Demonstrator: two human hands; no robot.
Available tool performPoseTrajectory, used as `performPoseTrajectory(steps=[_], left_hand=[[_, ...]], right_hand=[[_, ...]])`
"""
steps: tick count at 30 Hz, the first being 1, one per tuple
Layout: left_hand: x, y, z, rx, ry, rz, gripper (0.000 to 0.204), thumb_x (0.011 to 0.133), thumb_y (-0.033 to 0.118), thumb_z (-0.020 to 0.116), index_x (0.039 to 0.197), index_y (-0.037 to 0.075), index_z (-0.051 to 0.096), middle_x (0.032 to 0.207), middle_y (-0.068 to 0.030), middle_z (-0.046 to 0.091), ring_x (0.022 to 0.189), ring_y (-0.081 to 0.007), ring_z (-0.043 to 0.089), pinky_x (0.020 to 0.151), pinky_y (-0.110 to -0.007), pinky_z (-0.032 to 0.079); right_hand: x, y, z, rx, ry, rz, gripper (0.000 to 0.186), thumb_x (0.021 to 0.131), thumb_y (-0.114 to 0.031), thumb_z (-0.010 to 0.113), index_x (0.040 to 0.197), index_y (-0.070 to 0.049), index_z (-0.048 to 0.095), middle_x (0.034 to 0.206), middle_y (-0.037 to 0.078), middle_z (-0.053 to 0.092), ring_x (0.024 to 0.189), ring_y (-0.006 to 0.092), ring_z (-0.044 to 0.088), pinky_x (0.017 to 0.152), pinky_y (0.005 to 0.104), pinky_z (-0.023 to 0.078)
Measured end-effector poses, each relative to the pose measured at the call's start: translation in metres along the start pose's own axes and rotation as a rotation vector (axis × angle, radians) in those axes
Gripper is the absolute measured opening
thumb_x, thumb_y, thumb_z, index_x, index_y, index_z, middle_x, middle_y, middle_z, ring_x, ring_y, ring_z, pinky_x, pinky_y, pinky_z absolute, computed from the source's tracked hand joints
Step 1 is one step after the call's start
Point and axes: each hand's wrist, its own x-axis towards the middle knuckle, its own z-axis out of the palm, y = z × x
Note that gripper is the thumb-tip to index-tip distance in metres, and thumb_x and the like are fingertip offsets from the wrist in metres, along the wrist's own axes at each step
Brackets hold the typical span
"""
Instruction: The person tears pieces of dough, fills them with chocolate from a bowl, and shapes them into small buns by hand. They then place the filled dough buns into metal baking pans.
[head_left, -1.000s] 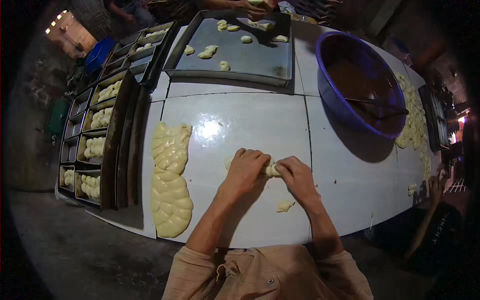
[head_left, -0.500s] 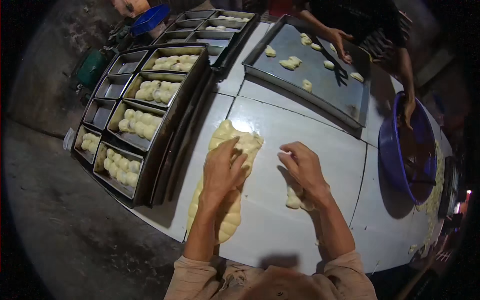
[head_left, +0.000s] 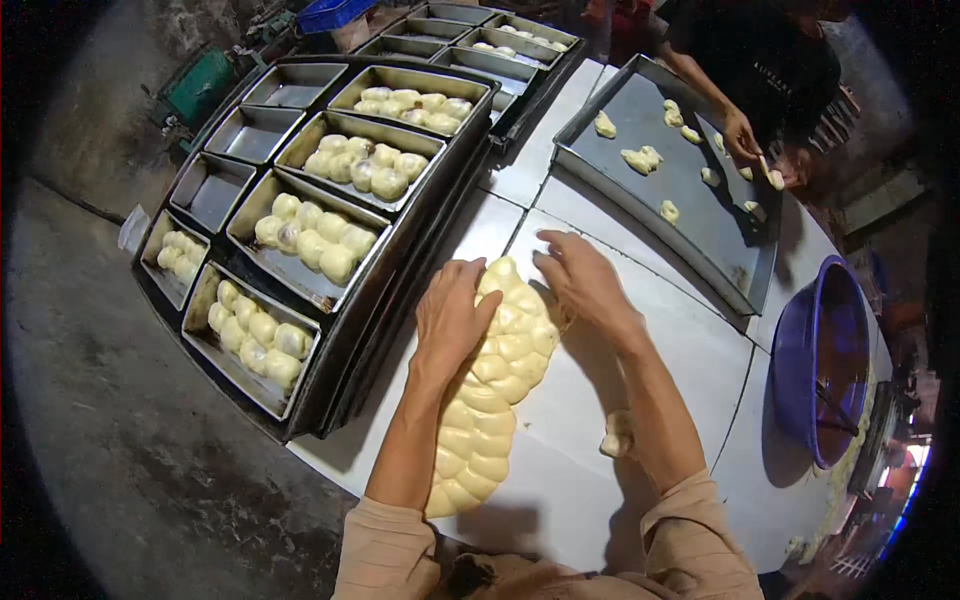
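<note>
Left hand (head_left: 447, 315) has its thumb spread from the fingers, the thumb lying over the near-left edge of a long, pale-yellow slab of soft, lumpy dough (head_left: 485, 400). Right hand (head_left: 590, 285) is just beyond the slab's other edge, thumb and forefinger apart; I can't tell whether its underside touches. I see no firm grip on either side. The slab lies lengthwise on the white tiled table (head_left: 560, 465), its narrow far end between my hands.

To work this end well, I'd bring both thumbs in evenly and press with flat pads, since dough this soft would probably tear or stretch under a pinch. I'd also lift my right forearm a little: a small, rounded, cream-coloured dough piece (head_left: 615, 436) sits right beside it and could get smeared.

As for pose, both forearms reach up from the lower edge, the left leaning rightward, the right angling inward, fingers curved.
</note>
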Motion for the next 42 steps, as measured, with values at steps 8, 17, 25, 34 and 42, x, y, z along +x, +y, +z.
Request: performPoseTrajectory(steps=[8, 17, 25, 34, 42], left_hand=[[0.004, 0.024, 0.017, 0.000, -0.054, 0.303, 0.049, 0.083, 0.013, 0.063, 0.131, 0.004, 0.058, 0.139, -0.0191, 0.051, 0.132, -0.0346, 0.044, 0.108, -0.057, 0.031], [0.017, 0.043, 0.006, 0.031, -0.430, 0.309, 0.024, 0.088, 0.020, 0.066, 0.107, 0.007, 0.071, 0.109, -0.0091, 0.067, 0.116, -0.0283, 0.057, 0.115, -0.058, 0.024], [0.029, 0.025, 0.018, 0.111, -0.389, 0.392, 0.019, 0.086, 0.023, 0.072, 0.099, 0.010, 0.075, 0.095, -0.0082, 0.071, 0.099, -0.0278, 0.065, 0.116, -0.057, 0.026], [0.030, 0.013, 0.015, 0.102, -0.175, 0.383, 0.015, 0.089, 0.023, 0.068, 0.093, 0.011, 0.078, 0.087, -0.0083, 0.068, 0.091, -0.0281, 0.065, 0.113, -0.060, 0.027], [0.012, 0.028, 0.009, 0.049, -0.314, 0.358, 0.096, 0.075, 0.029, 0.070, 0.159, 0.013, 0.025, 0.155, -0.0196, 0.041, 0.143, -0.0365, 0.038, 0.119, -0.065, 0.003]], right_hand=[[-0.064, 0.025, -0.005, -0.159, -0.016, -0.218, 0.030, 0.087, -0.028, 0.068, 0.104, -0.003, 0.065, 0.119, 0.016, 0.059, 0.116, 0.0330, 0.052, 0.102, 0.0441, 0.039], [-0.077, 0.019, -0.006, 0.624, 0.051, 0.265, 0.024, 0.086, -0.018, 0.060, 0.107, -0.005, 0.060, 0.075, -0.002, 0.051, 0.065, 0.0087, 0.045, 0.058, 0.0281, 0.039], [-0.059, 0.019, -0.003, 0.210, -0.049, -0.047, 0.039, 0.088, -0.036, 0.064, 0.099, 0.001, 0.067, 0.082, 0.015, 0.067, 0.074, 0.0301, 0.061, 0.070, 0.0414, 0.048], [-0.095, 0.043, -0.047, 0.778, -0.123, 0.430, 0.020, 0.077, -0.020, 0.067, 0.082, -0.002, 0.064, 0.072, 0.000, 0.059, 0.068, 0.0118, 0.053, 0.062, 0.0272, 0.042], [-0.099, 0.047, -0.023, -0.156, -0.141, -0.095, 0.029, 0.084, -0.022, 0.068, 0.105, -0.003, 0.065, 0.093, 0.015, 0.063, 0.086, 0.0332, 0.061, 0.081, 0.0396, 0.050]])
